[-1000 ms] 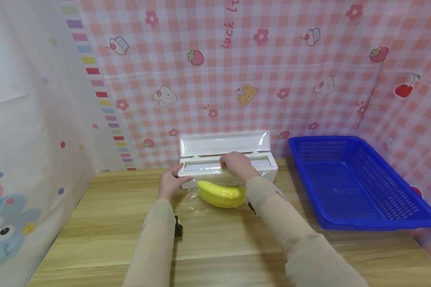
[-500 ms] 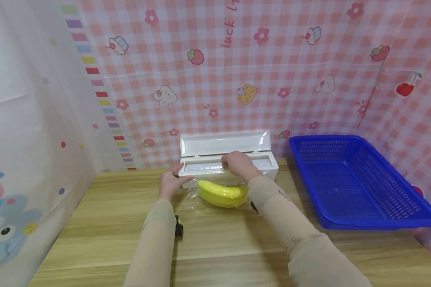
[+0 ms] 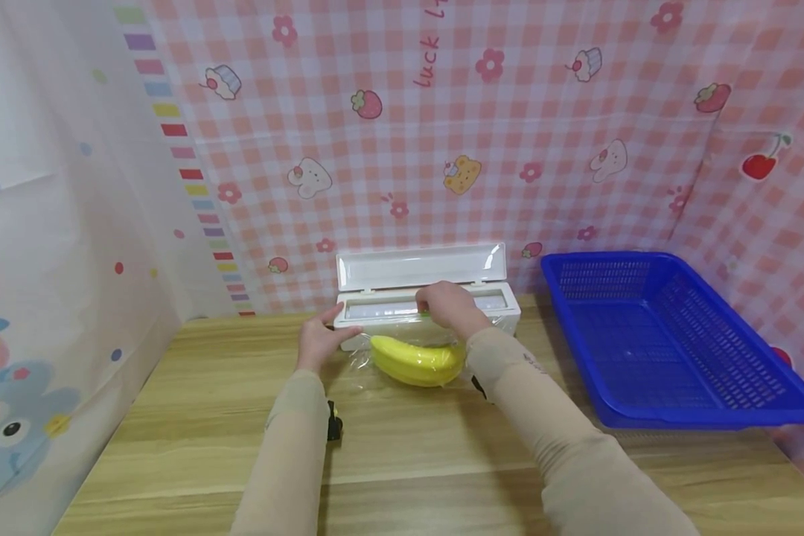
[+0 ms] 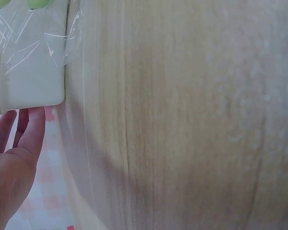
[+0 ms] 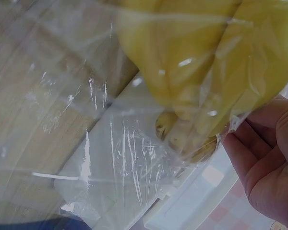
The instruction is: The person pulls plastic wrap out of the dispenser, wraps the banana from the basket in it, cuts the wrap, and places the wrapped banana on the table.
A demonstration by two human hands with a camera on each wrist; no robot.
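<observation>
I'm seeing the banana (image 3: 417, 363) lying nearest, under clear film (image 5: 129, 155), its long axis running roughly parallel to the white box (image 3: 382, 325), its right end disappearing behind my right sleeve (image 3: 509, 380) and its left end pointing toward my left thumb. Beyond it, my right hand (image 3: 447, 307) is pinching the film at the box's opening, fingers closed and nearer the banana's middle, though I can't tell whether they're also holding something underneath, while my left hand (image 3: 316, 344) is gripping the box's left corner, thumb and fingers spread.
</observation>
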